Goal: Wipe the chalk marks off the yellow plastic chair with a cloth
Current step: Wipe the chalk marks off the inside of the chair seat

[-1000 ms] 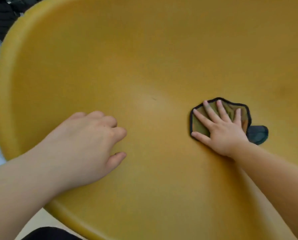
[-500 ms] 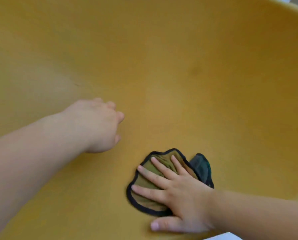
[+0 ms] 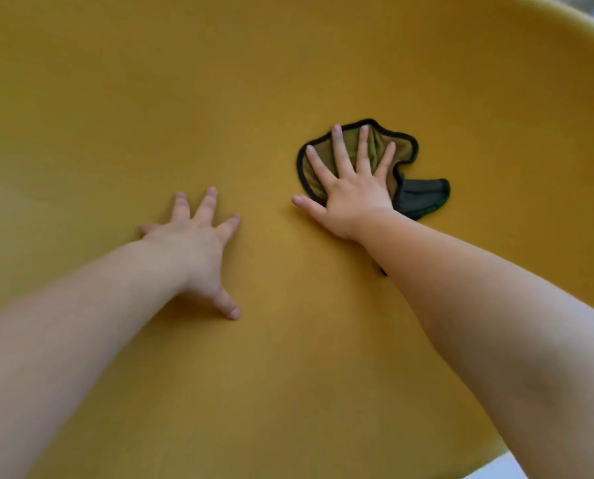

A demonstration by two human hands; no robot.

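Observation:
The yellow plastic chair [image 3: 150, 98] fills nearly the whole view, its curved shell seen from close up. An olive cloth [image 3: 404, 150] with a black hem lies on the shell right of centre, a dark folded corner sticking out at its lower right. My right hand [image 3: 354, 188] presses flat on the cloth with fingers spread straight. My left hand [image 3: 202, 243] rests flat on the bare shell to the left, fingers splayed, a hand's width from the cloth. No chalk marks are plain on the surface.
The chair's rim [image 3: 565, 25] curves across the top right corner, with a pale background beyond it. A pale strip of floor [image 3: 592, 468] shows past the chair's edge at the bottom right.
My right hand has slid the cloth up and to the right across the shell. My left hand has gone from loosely curled to flat with spread fingers. The view has shifted.

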